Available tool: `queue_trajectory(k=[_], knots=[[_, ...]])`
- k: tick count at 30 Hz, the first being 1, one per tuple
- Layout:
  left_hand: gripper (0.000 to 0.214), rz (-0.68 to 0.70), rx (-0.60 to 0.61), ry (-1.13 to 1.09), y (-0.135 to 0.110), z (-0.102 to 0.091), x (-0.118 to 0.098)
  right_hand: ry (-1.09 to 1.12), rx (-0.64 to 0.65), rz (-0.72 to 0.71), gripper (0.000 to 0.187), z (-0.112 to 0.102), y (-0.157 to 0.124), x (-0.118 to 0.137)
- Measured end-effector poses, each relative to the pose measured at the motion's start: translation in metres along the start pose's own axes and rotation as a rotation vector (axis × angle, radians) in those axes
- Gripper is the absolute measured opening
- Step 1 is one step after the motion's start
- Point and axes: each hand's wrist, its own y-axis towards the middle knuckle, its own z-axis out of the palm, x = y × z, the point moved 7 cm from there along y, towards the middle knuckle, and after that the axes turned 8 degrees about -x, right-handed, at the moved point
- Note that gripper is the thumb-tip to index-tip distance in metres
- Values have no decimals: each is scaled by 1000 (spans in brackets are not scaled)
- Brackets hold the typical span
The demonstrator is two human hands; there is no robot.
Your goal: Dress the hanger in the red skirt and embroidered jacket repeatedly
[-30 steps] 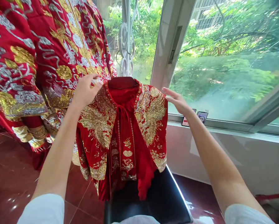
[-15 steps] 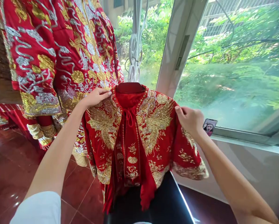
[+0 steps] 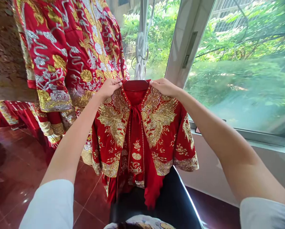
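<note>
A small red jacket [image 3: 142, 133] with gold embroidery hangs on a red hanger [image 3: 135, 85] in front of me. My left hand [image 3: 109, 88] is closed on the jacket's left shoulder, next to the collar. My right hand [image 3: 165, 87] grips the right shoulder beside the collar, fingers curled over the fabric. The hanger's hook reaches up to a white metal scroll [image 3: 140, 54] at the window. The jacket's sleeves hang down at both sides.
A larger red robe [image 3: 68, 51] with gold and silver embroidery hangs to the left, close to the jacket. Below the jacket stands a black chair [image 3: 171, 203]. The window [image 3: 240, 63] and its sill [image 3: 264, 140] run along the right. Dark red tiles [image 3: 16, 171] cover the floor.
My right hand let go of the right sleeve and moved up to the shoulder by the collar. The sleeve dropped back. My left hand stayed on the left shoulder.
</note>
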Motion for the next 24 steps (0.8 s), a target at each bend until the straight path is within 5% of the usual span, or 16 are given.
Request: queue_trajectory(k=[3,6,11,13,19,24], knots=[[34,37,-149,-41,3,-5,-3,-33,-154,-14,54,-9,1,5],[36,61,-156,-43,-2,-5,-7,-114,-228,-51,51,-7,-2,9],[39,82,12,23,-19,1,-12,-205,-91,-170,37,4,-22,7],[44,94,63,94,-22,-1,-11,-148,-40,-215,48,-2,-29,0],[55,-95,289,236,-29,-10,27,139,128,14,55,-17,-47,-56],[69,-9,-102,472,-51,-22,26,-141,-277,98,47,-27,-81,-53]])
